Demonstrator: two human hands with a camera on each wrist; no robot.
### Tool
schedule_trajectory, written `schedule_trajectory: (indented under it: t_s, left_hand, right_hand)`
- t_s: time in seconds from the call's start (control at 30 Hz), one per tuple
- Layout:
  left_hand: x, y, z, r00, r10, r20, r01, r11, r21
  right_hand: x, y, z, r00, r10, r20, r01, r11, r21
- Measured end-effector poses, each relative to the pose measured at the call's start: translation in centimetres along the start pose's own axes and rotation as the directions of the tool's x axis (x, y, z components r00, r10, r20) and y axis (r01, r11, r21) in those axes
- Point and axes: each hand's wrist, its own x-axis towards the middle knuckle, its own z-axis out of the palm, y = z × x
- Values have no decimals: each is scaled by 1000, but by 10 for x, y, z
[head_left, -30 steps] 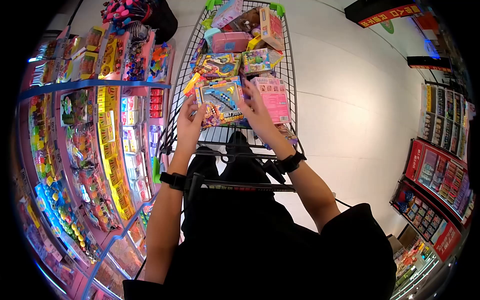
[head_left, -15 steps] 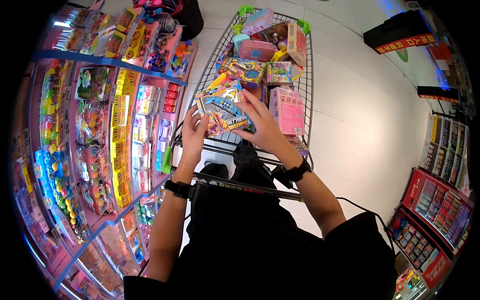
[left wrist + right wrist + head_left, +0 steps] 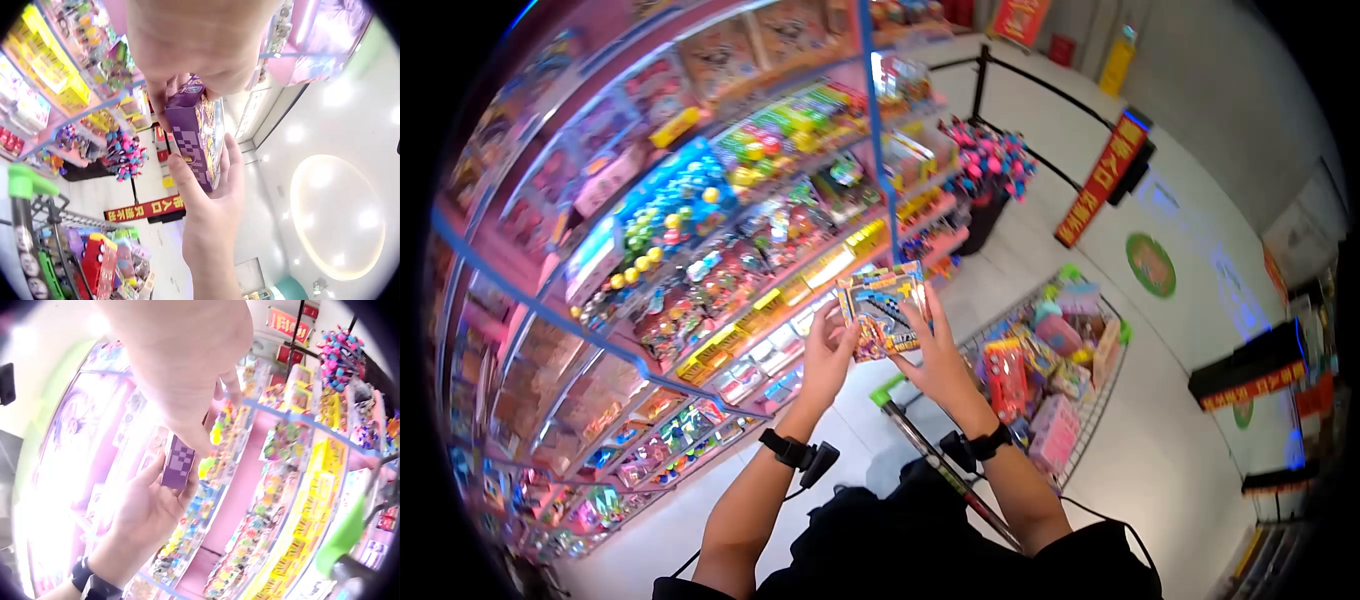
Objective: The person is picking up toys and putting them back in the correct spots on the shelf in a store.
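Between both hands, a boxed toy (image 3: 884, 312) with a picture front is held up beside the cart. In the head view the left hand (image 3: 828, 352) grips its left edge, and the right hand (image 3: 938, 350) grips its right edge with fingers over the front. The left wrist view shows the box's purple checkered side (image 3: 192, 140), with the right hand (image 3: 212, 212) pinching the far end. Seen from the right wrist, the left hand (image 3: 147, 503) curls round the box's purple end (image 3: 179, 465).
The shopping cart (image 3: 1100, 425), full of toy boxes, stands to the right, its green-ended handle (image 3: 945, 470) near the body. Lit shelves of candy and toys (image 3: 770, 220) run along the left. A dark bin (image 3: 983, 222) and red sign (image 3: 1105, 180) stand ahead.
The view has swung left toward the shelves, and the cart now appears lower and to the right. Both hands have moved the box from over the cart to beside it.
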Motion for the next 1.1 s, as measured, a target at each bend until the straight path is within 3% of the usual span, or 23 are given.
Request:
schedule_trajectory:
  t_s: [0.13,0.23,0.3,0.47,0.6,0.63,0.67,0.7,0.73,0.83,0.9,1.0,1.1]
  left_hand:
    - [-29,58,-88,972,129,-194,-139,989,-39]
    - [-55,89,-155,907,280,-314,-304,952,-27]
    - [-79,118,-195,887,284,-365,-302,953,7]
    - [-110,159,-284,824,418,-382,-407,906,113]
    - [-110,203,-339,763,549,-341,-504,836,218]
    - [-106,215,-348,741,586,-328,-540,810,228]
    - [-106,230,-357,750,588,-303,-531,809,254]
    - [-100,239,-367,719,630,-293,-561,776,289]
    - [-97,252,-371,703,640,-309,-545,765,344]
    - [-105,298,-370,705,608,-366,-488,790,372]
    - [-112,319,-365,724,563,-399,-488,826,280]
    - [-113,340,-378,721,576,-385,-479,816,323]
    - [-113,353,-392,681,628,-377,-522,777,351]
  right_hand:
    - [55,-75,60,983,-163,86,157,985,73]
    - [84,-140,98,945,-291,147,268,950,160]
    - [100,-175,129,914,-380,141,352,917,188]
    - [129,-261,178,869,-489,81,452,849,274]
    - [155,-317,199,877,-478,47,404,789,463]
    - [163,-328,206,859,-511,-20,477,787,391]
    - [167,-342,209,918,-381,114,184,660,729]
    - [171,-356,210,909,-299,290,-157,399,904]
    - [176,-366,210,897,-270,349,-283,253,925]
    - [187,-394,198,789,-398,468,-492,48,869]
    - [192,-404,198,757,-424,497,-490,134,861]
    - [198,-413,198,743,-392,542,-448,311,838]
    - [199,-420,193,806,-337,486,-350,390,851]
